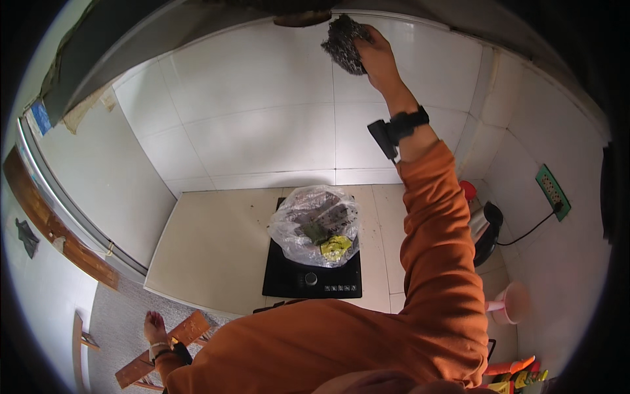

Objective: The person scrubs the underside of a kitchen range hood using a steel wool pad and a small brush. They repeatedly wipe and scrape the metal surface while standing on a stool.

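My right hand (380,54) is raised high against the white tiled wall (256,133), its fingers closed on a grey steel wool scourer (346,45). A black strap with a mount is on that wrist. My left hand (155,324) hangs low at the left, over a wooden bench (142,362); whether its fingers hold anything is too small to tell. Below the raised arm, a clear plastic bag (290,236) with dark debris and a yellow wrapper (336,247) in it lies on a black induction cooktop (280,283).
A dark range hood (147,29) overhangs the wall. Right of my arm stand an electric kettle (487,231) and a red item (467,190). A green power strip (552,192) with a plugged cord is on the right wall, above a pink dipper (512,303). Crumbs dot the counter (211,236).
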Demonstrator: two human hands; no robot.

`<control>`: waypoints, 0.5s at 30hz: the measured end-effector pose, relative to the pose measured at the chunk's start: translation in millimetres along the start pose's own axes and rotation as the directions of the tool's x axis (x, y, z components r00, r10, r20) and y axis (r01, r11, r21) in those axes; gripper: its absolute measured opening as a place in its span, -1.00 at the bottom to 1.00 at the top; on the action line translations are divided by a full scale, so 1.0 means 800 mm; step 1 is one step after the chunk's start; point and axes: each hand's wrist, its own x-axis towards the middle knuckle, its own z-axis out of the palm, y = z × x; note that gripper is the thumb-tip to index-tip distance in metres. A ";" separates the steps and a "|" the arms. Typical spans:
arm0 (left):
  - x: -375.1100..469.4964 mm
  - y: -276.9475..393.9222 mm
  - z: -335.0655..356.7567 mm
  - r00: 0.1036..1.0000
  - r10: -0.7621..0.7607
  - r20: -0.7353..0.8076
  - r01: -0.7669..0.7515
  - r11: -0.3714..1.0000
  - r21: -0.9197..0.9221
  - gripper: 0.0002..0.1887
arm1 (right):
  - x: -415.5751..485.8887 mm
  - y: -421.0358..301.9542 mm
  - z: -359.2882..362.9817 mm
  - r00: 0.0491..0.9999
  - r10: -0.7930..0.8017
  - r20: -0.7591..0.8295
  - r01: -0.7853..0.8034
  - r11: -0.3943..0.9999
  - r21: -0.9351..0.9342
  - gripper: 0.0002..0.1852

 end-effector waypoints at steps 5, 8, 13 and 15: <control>0.004 -0.014 0.107 0.951 -0.040 0.306 -0.021 0.981 0.193 -0.70 | -0.075 0.001 0.038 0.963 0.242 0.117 -0.268 0.876 0.401 -0.61; -0.007 -0.009 0.172 0.901 -0.031 0.434 -0.138 0.926 0.352 -0.72 | -0.116 0.021 0.075 0.916 0.338 0.218 -0.402 0.768 0.498 -0.59; -0.026 -0.007 0.271 0.673 -0.182 0.717 -0.350 0.775 0.526 -0.73 | -0.190 0.052 0.159 0.832 0.458 0.312 -0.540 0.541 0.645 -0.46; -0.038 -0.018 0.312 0.480 -0.141 0.866 -0.589 0.679 0.438 -0.72 | -0.220 0.056 0.192 0.800 0.460 0.385 -0.578 0.417 0.701 -0.45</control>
